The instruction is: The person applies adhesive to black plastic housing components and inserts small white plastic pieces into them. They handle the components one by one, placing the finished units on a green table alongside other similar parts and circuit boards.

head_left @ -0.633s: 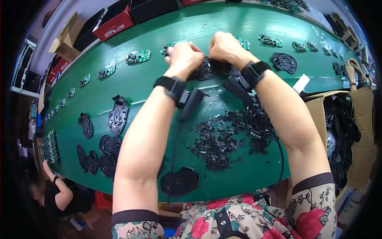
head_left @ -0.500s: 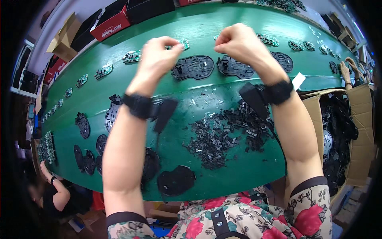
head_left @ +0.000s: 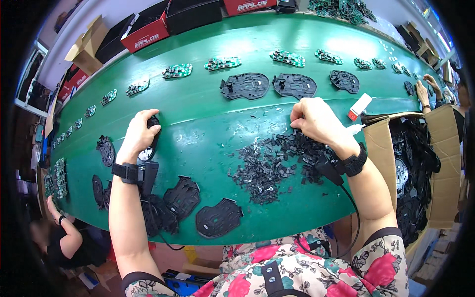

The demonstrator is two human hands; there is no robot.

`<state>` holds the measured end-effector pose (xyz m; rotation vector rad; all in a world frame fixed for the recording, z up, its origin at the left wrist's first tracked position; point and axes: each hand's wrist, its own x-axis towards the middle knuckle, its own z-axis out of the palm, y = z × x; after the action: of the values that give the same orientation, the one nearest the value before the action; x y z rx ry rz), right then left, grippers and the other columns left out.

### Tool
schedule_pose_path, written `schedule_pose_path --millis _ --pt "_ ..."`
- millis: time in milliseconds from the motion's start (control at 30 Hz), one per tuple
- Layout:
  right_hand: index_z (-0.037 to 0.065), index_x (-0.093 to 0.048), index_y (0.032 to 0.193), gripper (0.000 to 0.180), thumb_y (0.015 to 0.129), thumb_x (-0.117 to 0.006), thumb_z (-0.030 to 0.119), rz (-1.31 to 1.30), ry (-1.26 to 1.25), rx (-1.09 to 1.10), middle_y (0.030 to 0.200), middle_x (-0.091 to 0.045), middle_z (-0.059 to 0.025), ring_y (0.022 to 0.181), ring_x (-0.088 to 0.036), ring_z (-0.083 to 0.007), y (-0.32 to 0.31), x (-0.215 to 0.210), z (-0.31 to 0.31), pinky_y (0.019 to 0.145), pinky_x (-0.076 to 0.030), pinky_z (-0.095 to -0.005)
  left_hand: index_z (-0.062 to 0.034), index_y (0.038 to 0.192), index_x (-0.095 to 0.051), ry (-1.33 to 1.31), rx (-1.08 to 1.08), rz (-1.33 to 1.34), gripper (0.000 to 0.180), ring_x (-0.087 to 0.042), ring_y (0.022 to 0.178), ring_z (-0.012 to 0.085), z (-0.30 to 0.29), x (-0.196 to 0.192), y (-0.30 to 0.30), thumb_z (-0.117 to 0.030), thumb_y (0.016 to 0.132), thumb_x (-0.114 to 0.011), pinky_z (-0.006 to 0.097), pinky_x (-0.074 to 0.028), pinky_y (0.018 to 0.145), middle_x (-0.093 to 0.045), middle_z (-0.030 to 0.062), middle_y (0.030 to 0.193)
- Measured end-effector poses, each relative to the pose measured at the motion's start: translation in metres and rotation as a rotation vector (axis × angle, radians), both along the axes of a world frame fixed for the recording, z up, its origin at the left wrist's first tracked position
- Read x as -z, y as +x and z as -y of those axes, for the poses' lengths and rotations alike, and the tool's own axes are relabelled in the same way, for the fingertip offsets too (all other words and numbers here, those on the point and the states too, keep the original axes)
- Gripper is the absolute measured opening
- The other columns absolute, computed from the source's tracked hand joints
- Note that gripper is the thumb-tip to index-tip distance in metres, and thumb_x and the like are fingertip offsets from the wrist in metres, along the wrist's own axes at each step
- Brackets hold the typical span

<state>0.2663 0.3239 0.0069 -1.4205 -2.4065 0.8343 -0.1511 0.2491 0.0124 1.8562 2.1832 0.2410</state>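
Note:
My left hand (head_left: 140, 132) is closed on the edge of a black plastic shell (head_left: 155, 137), shaped like a computer mouse base, standing left of the middle of the table. The hand covers much of it. My right hand (head_left: 316, 120) has its fingers pinched together just above the far edge of a pile of small black plastic pieces (head_left: 307, 148); whatever they hold is hidden. Small metal parts (head_left: 255, 185) lie mixed in the pile. Both wrists wear black straps with a dark box. Farther back lie similar open shells (head_left: 246, 86) and a row of green circuit boards (head_left: 222, 63).
More black shells (head_left: 220, 218) lie near the front edge. A cardboard box (head_left: 445, 163) of black parts stands at the right, beside a small white bottle (head_left: 355, 129) and a white-and-red box (head_left: 360, 106). Red boxes (head_left: 148, 32) line the back. Co-workers' hands show at both sides.
Both hands have come back from above the circuit boards. The left moved left and nearer, onto a shell; the right came down to the pile. Boards and shells they hid now show.

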Motion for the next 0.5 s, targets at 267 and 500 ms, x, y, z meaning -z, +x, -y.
schedule_pose_path --millis 267,500 --pt "0.001 -0.061 0.070 0.002 0.071 -0.062 0.000 0.108 0.094 -0.102 0.072 -0.063 -0.0199 0.073 -0.064 -0.0377 -0.007 0.002 0.002 0.066 -0.050 -0.0437 -0.0002 0.095 -0.069 0.133 -0.096 -0.005 0.028 -0.066 0.075 0.0229 -0.012 -0.007 0.000 -0.019 0.076 -0.073 0.034 -0.051 0.072 -0.069 0.0139 0.080" --pt "-0.001 -0.063 0.078 0.006 0.073 -0.059 -0.002 0.072 0.156 -0.129 0.076 -0.063 -0.0213 0.077 -0.063 -0.0384 -0.007 -0.011 0.005 0.069 -0.049 -0.0435 -0.0015 0.093 -0.069 0.198 -0.387 -0.017 0.038 -0.065 0.067 0.0189 -0.038 0.004 0.000 -0.037 0.079 -0.072 0.032 -0.051 0.063 -0.068 0.0107 0.074"
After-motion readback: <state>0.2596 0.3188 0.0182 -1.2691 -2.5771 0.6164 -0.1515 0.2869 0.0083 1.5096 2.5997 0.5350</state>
